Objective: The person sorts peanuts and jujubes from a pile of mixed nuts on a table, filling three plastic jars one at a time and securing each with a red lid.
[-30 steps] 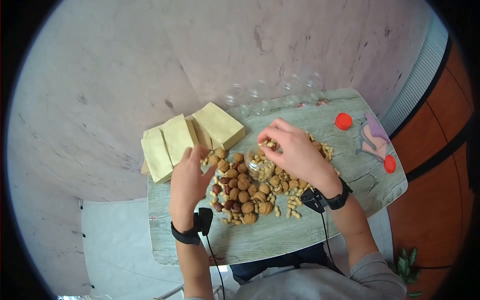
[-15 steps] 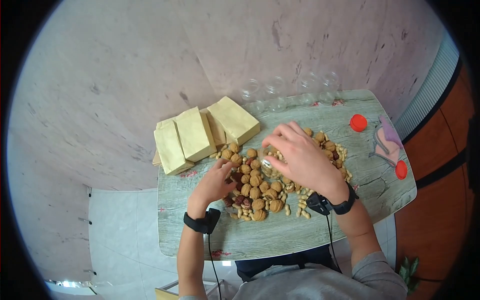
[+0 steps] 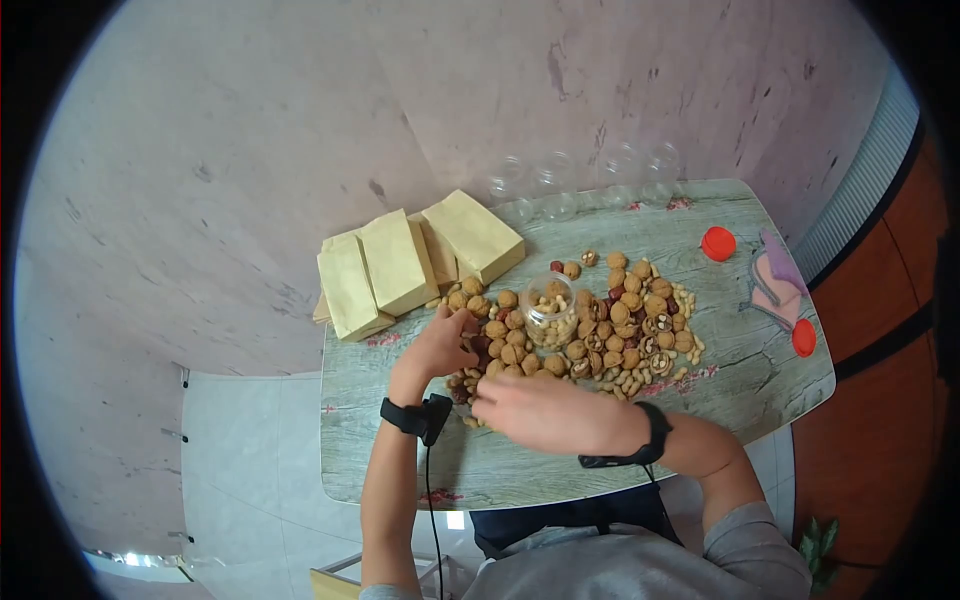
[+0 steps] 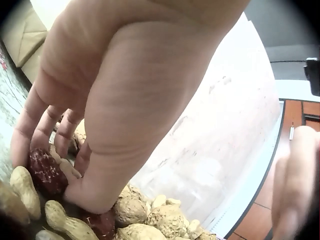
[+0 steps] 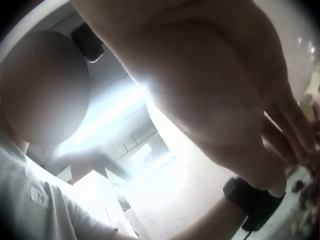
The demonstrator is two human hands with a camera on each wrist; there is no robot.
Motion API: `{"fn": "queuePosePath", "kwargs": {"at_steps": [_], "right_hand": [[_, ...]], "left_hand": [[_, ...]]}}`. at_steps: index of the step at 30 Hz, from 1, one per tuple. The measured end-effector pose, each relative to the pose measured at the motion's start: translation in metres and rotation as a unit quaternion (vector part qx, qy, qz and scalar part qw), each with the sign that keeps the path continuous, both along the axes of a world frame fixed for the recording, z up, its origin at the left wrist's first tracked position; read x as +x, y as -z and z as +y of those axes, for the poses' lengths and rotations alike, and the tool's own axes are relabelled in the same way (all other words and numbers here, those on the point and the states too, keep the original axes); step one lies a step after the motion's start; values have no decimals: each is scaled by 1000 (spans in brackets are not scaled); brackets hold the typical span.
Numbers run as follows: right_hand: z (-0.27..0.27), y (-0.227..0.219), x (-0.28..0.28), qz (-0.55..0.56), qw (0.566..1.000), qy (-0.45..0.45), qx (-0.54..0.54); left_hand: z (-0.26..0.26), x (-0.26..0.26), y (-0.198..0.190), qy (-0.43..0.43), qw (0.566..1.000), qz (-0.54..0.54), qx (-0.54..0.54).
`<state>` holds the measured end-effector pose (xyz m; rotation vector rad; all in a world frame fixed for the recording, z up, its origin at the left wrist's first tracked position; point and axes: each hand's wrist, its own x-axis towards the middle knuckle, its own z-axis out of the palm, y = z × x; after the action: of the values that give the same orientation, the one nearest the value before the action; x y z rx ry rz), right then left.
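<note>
My left hand (image 3: 438, 345) reaches down into the left side of a mixed nut pile. In the left wrist view its fingers and thumb curl round a dark red date (image 4: 47, 172), with a peanut (image 4: 66, 163) between them. Close beside it, my right hand (image 3: 550, 412), somewhat blurred, stretches its fingers over the pile's near left edge. Its fingers (image 5: 287, 131) look extended and show nothing held. A clear jar (image 3: 551, 322) containing peanuts stands lidless amid the nuts. Walnuts (image 3: 555, 364), peanuts (image 3: 630, 381) and more dates lie around it.
Yellow paper bags (image 3: 395, 262) lie stacked at the back left. Several clear jars (image 3: 560, 185) line the back edge. Red lids (image 3: 718, 243) and pink and purple cloths (image 3: 778, 281) are at the right. A wall rises behind the table (image 3: 560, 470).
My right hand has put peanuts into the jar, left it and swung left and nearer to me. My left hand has moved from near the bags down into the nuts.
</note>
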<state>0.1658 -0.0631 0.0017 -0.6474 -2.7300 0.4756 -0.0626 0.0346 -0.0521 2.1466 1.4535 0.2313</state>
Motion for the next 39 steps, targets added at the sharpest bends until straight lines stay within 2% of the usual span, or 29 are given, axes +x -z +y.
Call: {"fn": "queuePosePath", "kwargs": {"at_steps": [1,3,6,8,10,12,17,21,24,27,30,32,33,34,36,39], "right_hand": [[-7,14,-8,0,1000,-1,1],[-18,43,-23,-8,997,-12,70],[-18,63,-35,-64,995,-5,78],[-18,65,-37,-59,995,4,84],[-17,71,-41,-53,995,11,89],[-17,83,-45,-7,990,13,141],[-17,80,-45,-5,995,-7,97],[-13,73,-44,4,998,-6,61],[-12,72,-44,-1,998,-9,58],[-10,70,-43,-20,999,-9,43],[-5,79,-43,-12,999,-19,35],[-6,76,-40,2,999,-16,36],[-6,75,-39,17,999,-15,36],[-7,76,-39,16,999,-14,36],[-8,78,-39,23,998,-4,61],[-2,86,-39,42,998,-25,44]], "left_hand": [[1,1,-1,-10,1000,24,-8],[2,0,-1,-19,999,49,-16],[6,-5,1,16,999,29,16],[10,-6,-6,-34,998,-9,-60],[16,-15,0,-41,996,-38,-64],[20,-22,6,-46,994,-67,-69],[24,-24,4,-67,986,-87,-126],[20,-25,-4,-56,991,-94,-84],[15,-26,-20,-83,986,-104,-96],[6,-17,-48,-100,983,-138,-62],[-3,14,-86,-84,977,-184,-62],[-7,37,-104,8,972,-229,-56],[-10,53,-120,26,979,-198,-40],[-7,63,-121,26,979,-199,-40],[-1,81,-122,112,975,-190,21],[7,99,-123,132,980,-143,36]]}}
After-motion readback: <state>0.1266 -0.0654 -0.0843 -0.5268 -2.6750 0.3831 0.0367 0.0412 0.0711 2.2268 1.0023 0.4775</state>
